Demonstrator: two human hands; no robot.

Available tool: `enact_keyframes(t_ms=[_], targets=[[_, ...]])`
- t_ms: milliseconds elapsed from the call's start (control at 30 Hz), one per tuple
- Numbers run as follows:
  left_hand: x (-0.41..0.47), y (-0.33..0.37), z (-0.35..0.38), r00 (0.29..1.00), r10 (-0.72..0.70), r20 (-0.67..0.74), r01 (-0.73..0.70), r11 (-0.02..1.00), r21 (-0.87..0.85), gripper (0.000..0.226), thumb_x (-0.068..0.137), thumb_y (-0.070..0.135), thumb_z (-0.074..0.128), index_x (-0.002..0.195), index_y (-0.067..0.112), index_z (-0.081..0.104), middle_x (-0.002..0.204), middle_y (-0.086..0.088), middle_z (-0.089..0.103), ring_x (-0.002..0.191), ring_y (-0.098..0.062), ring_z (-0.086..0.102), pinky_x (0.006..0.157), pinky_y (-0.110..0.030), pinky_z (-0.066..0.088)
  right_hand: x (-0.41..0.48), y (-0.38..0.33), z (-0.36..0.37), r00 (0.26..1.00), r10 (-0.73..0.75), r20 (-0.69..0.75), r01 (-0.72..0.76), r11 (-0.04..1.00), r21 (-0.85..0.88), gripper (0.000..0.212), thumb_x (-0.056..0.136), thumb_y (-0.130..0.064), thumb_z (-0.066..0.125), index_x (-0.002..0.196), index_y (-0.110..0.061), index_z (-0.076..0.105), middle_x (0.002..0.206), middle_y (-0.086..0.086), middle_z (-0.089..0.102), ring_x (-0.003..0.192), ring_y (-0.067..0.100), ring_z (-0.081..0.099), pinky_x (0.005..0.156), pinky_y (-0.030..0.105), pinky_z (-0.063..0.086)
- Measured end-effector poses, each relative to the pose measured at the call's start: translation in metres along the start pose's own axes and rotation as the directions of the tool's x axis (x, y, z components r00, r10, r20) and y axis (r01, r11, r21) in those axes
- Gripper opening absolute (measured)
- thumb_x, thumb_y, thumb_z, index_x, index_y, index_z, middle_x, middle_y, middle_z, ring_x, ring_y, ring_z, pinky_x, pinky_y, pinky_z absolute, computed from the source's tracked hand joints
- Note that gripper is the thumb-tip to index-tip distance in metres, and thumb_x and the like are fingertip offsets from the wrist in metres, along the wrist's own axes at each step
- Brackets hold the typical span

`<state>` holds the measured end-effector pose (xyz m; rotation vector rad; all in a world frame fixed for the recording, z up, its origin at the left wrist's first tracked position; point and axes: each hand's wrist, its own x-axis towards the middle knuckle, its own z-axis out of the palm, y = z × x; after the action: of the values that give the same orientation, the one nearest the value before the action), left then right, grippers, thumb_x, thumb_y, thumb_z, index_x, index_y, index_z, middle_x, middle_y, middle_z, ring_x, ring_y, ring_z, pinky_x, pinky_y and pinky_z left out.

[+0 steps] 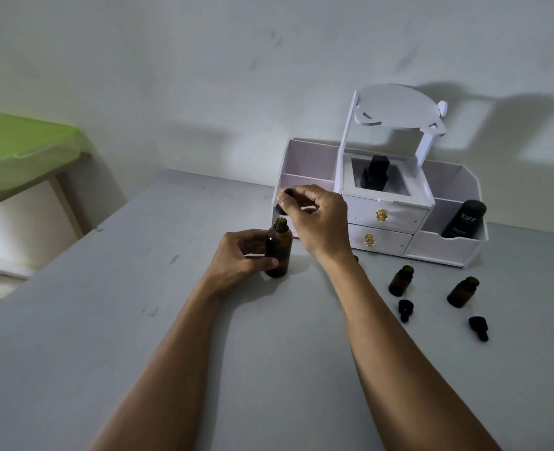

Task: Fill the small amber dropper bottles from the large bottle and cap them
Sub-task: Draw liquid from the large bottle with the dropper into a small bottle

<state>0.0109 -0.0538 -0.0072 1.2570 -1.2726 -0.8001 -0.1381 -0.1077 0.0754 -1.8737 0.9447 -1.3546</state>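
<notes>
The large amber bottle (pixel 279 249) stands upright on the grey table, its neck uncapped, and my left hand (pixel 239 257) grips its body. Just above the neck, my right hand (pixel 318 219) pinches a black dropper cap (pixel 284 200), its tip over the bottle's mouth. To the right stand two small amber bottles, one (pixel 400 280) nearer the middle and one (pixel 462 291) further right, both uncapped. A black dropper cap (pixel 405 309) lies in front of the first and another (pixel 479 327) in front of the second.
A white desk organiser (pixel 383 222) with two drawers, a mirror frame and side bins stands against the wall; it holds a black bottle (pixel 374 174) and a black "Kahf" tube (pixel 464 219). A green-lidded tub (pixel 18 151) sits on a wooden stand at left.
</notes>
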Motion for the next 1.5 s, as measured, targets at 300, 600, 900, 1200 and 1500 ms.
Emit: enact_keyframes(t_ms=[300, 600, 900, 1200, 1500], targets=[[-0.004, 0.016, 0.009, 0.957, 0.163, -0.240, -0.158, 0.987, 0.039, 0.067, 0.067, 0.041, 0.079, 0.128, 0.018, 0.065, 0.112, -0.004, 0.074, 0.105, -0.017, 0.071, 0.087, -0.036, 0.059, 0.023, -0.036, -0.035, 0.990, -0.083, -0.118, 0.108, 0.968, 0.226, 0.007, 0.088, -0.012, 0.073, 0.093, -0.009, 0.076, 0.078, 0.003, 0.075, 0.072, 0.013, 0.073, 0.075, 0.026, 0.059], [-0.028, 0.060, 0.070, 0.804, 0.503, -0.316, -0.492, 0.862, 0.121, 0.014, 0.079, 0.015, 0.076, 0.087, 0.005, 0.071, 0.066, -0.006, 0.066, 0.055, -0.020, 0.062, 0.054, -0.025, 0.046, 0.020, -0.030, -0.110, 0.982, -0.017, -0.190, 0.057, 0.976, 0.210, 0.006, 0.090, -0.016, 0.072, 0.088, -0.013, 0.077, 0.071, -0.009, 0.074, 0.071, 0.006, 0.070, 0.075, 0.030, 0.059], [-0.017, 0.033, 0.116, 0.998, 0.060, -0.021, -0.054, 0.979, 0.198, 0.056, 0.081, 0.023, 0.082, 0.134, 0.019, 0.062, 0.118, 0.003, 0.072, 0.106, -0.009, 0.068, 0.095, -0.028, 0.057, 0.016, -0.004, -0.144, 0.983, 0.098, -0.158, -0.084, 0.992, 0.094, 0.010, 0.083, -0.020, 0.079, 0.080, -0.030, 0.077, 0.072, -0.010, 0.076, 0.069, 0.008, 0.069, 0.078, 0.037, 0.060], [0.002, 0.025, 0.128, 0.998, -0.040, 0.038, 0.028, 0.963, 0.268, 0.057, 0.077, 0.024, 0.085, 0.130, 0.016, 0.066, 0.118, -0.001, 0.074, 0.104, -0.009, 0.069, 0.098, -0.023, 0.053, 0.014, 0.013, -0.143, 0.978, 0.170, -0.119, -0.162, 0.984, 0.076, 0.007, 0.082, -0.016, 0.080, 0.088, -0.016, 0.078, 0.077, -0.004, 0.077, 0.071, 0.005, 0.073, 0.074, 0.025, 0.060], [0.003, 0.020, 0.128, 1.000, 0.009, 0.017, -0.013, 0.966, 0.259, 0.037, 0.078, 0.010, 0.083, 0.113, 0.018, 0.076, 0.097, 0.007, 0.078, 0.093, -0.005, 0.073, 0.096, -0.028, 0.057, 0.016, 0.021, -0.138, 0.982, 0.164, -0.094, -0.163, 0.986, 0.022, 0.006, 0.081, -0.021, 0.081, 0.082, -0.026, 0.078, 0.077, -0.003, 0.078, 0.070, 0.009, 0.073, 0.076, 0.030, 0.060]])
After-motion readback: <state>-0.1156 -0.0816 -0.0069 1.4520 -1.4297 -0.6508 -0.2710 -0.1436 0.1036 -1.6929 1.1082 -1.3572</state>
